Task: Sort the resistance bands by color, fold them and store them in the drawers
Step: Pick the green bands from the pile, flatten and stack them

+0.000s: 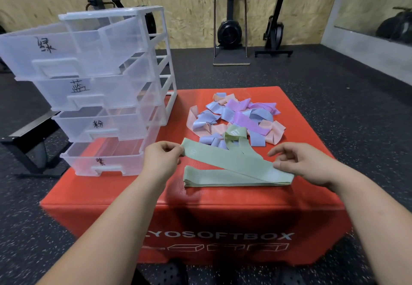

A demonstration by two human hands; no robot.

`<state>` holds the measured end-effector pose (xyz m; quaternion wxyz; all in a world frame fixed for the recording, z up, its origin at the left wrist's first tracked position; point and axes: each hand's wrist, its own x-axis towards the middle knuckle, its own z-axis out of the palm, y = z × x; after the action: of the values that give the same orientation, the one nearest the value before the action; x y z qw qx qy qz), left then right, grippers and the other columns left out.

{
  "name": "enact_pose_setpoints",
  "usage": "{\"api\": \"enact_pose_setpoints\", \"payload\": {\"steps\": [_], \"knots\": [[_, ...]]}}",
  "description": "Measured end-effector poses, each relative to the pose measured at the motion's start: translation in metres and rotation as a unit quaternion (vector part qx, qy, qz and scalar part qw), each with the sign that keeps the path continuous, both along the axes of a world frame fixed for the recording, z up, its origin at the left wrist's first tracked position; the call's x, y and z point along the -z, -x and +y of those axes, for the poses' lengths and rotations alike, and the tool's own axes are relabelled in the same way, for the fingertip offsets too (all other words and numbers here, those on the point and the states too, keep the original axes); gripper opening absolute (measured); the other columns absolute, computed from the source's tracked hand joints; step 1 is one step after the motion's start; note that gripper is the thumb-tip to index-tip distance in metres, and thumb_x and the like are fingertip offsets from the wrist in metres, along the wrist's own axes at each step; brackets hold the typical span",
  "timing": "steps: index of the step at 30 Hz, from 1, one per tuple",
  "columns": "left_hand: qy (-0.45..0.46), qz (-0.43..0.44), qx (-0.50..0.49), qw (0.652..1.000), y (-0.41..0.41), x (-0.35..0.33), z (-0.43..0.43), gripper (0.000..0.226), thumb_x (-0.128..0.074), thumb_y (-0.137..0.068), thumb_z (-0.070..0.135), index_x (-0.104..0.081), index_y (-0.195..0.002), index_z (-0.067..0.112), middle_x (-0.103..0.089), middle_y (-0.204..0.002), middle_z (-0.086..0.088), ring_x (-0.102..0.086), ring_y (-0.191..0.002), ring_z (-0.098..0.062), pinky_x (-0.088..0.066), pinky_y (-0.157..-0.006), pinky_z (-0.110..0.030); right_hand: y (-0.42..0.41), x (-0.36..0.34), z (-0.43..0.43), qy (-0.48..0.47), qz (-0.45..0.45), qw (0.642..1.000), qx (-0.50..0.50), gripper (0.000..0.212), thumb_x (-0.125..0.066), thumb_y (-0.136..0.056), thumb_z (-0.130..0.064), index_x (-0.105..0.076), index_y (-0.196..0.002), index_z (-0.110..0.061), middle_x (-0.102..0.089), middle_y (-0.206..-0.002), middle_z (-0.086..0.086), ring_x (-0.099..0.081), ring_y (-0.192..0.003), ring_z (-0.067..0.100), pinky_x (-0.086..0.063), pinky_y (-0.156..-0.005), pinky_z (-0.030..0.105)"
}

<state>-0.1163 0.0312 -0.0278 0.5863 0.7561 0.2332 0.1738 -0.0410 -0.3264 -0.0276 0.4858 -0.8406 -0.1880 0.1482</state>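
Note:
On the red soft box (133, 191) lies a flat stack of green bands (223, 178). Another green band (225, 158) stretches slantwise over it. My left hand (162, 157) pinches its left end, and my right hand (303, 162) pinches its right end with the thumb on top of the stack. A further green band (235, 135) lies at the near edge of a loose heap of pink, blue and purple bands (236, 117) behind. The clear drawer unit (107, 90) stands on the box's left, its four labelled drawers pulled out in steps.
The box sits on dark speckled gym flooring (334, 106). A black bench frame (29, 137) stands to the left of the box. Rowing machines (229, 28) stand upright against the chipboard wall behind.

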Motion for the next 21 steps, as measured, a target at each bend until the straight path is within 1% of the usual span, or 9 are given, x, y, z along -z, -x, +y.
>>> {"api": "enact_pose_setpoints", "payload": {"steps": [2,4,6,8,11,15,17,19,21], "knots": [[-0.013,0.028,0.011,0.999,0.002,0.004,0.003,0.012,-0.07,-0.088,0.003,-0.078,-0.081,0.008,-0.076,-0.078,-0.002,-0.057,-0.062,-0.01,-0.046,-0.06,-0.022,-0.005,0.004,-0.004,-0.009,-0.012,0.999,0.032,0.022,-0.076,-0.092,-0.007,-0.075,-0.109,-0.021,-0.07,-0.088,0.002,-0.062,-0.078,0.01,-0.049,-0.076,0.028],[-0.036,0.054,0.031,0.997,0.004,0.008,0.004,0.013,-0.07,-0.087,0.004,-0.078,-0.078,0.008,-0.072,-0.067,0.008,-0.056,-0.061,-0.008,-0.044,-0.058,-0.024,-0.01,0.008,-0.002,-0.011,-0.042,0.997,0.069,0.023,-0.08,-0.089,-0.006,-0.075,-0.103,-0.022,-0.075,-0.089,0.005,-0.061,-0.075,0.015,-0.05,-0.077,0.035],[-0.062,0.071,0.044,0.995,0.005,0.011,0.006,0.011,-0.072,-0.084,0.004,-0.078,-0.075,0.008,-0.069,-0.06,0.009,-0.055,-0.059,-0.009,-0.043,-0.058,-0.025,-0.013,0.012,0.002,0.032,-0.119,0.986,0.11,0.022,-0.086,-0.083,-0.011,-0.075,-0.094,-0.026,-0.077,-0.084,-0.001,-0.059,-0.066,0.009,-0.051,-0.072,0.024],[-0.097,0.092,0.055,0.99,0.003,0.015,0.009,0.01,-0.075,-0.08,0.007,-0.077,-0.071,0.011,-0.072,-0.065,0.004,-0.056,-0.062,-0.015,-0.045,-0.061,-0.029,-0.015,0.014,0.005,0.077,-0.202,0.966,0.141,0.022,-0.091,-0.077,-0.016,-0.074,-0.086,-0.027,-0.073,-0.075,-0.008,-0.059,-0.06,0.006,-0.045,-0.062,0.011],[-0.17,0.118,0.068,0.976,0.001,0.021,0.009,0.006,-0.076,-0.074,0.013,-0.073,-0.072,0.017,-0.071,-0.067,0.004,-0.063,-0.067,-0.019,-0.053,-0.067,-0.034,-0.019,0.021,0.01,0.116,-0.249,0.952,0.137,0.024,-0.092,-0.075,-0.018,-0.072,-0.079,-0.029,-0.07,-0.069,-0.011,-0.063,-0.064,0.006,-0.047,-0.064,0.015],[-0.304,0.149,0.096,0.936,0.003,0.029,0.006,0.017,-0.073,-0.079,0.026,-0.061,-0.09,0.027,-0.07,-0.078,0.008,-0.067,-0.078,-0.015,-0.055,-0.07,-0.034,-0.026,0.035,0.011,0.163,-0.243,0.952,0.088,0.025,-0.091,-0.075,-0.018,-0.07,-0.077,-0.031,-0.069,-0.07,-0.013,-0.064,-0.069,0.001,-0.048,-0.066,0.018],[-0.382,0.16,0.113,0.903,0.004,0.035,0.005,0.019,-0.068,-0.085,0.035,-0.056,-0.098,0.029,-0.069,-0.084,0.008,-0.066,-0.084,-0.021,-0.057,-0.074,-0.039,-0.027,0.04,0.011,0.193,-0.245,0.948,0.068,0.026,-0.091,-0.075,-0.02,-0.068,-0.077,-0.033,-0.068,-0.072,-0.015,-0.063,-0.071,0.0,-0.051,-0.068,0.025],[-0.44,0.172,0.131,0.871,0.004,0.037,0.003,0.019,-0.064,-0.089,0.038,-0.055,-0.103,0.029,-0.068,-0.091,0.004,-0.064,-0.089,-0.028,-0.056,-0.075,-0.04,-0.028,0.043,0.013,0.243,-0.253,0.935,0.049,0.024,-0.088,-0.077,-0.027,-0.066,-0.079,-0.037,-0.065,-0.075,-0.017,-0.061,-0.078,0.007,-0.051,-0.072,0.033],[-0.459,0.166,0.148,0.86,0.002,0.036,0.002,0.02,-0.063,-0.09,0.035,-0.056,-0.107,0.027,-0.064,-0.096,0.0,-0.063,-0.094,-0.03,-0.053,-0.076,-0.039,-0.031,0.043,0.013,0.271,-0.269,0.923,0.039,0.019,-0.085,-0.08,-0.034,-0.067,-0.082,-0.038,-0.063,-0.08,-0.02,-0.057,-0.085,0.011,-0.049,-0.075,0.036]]}}
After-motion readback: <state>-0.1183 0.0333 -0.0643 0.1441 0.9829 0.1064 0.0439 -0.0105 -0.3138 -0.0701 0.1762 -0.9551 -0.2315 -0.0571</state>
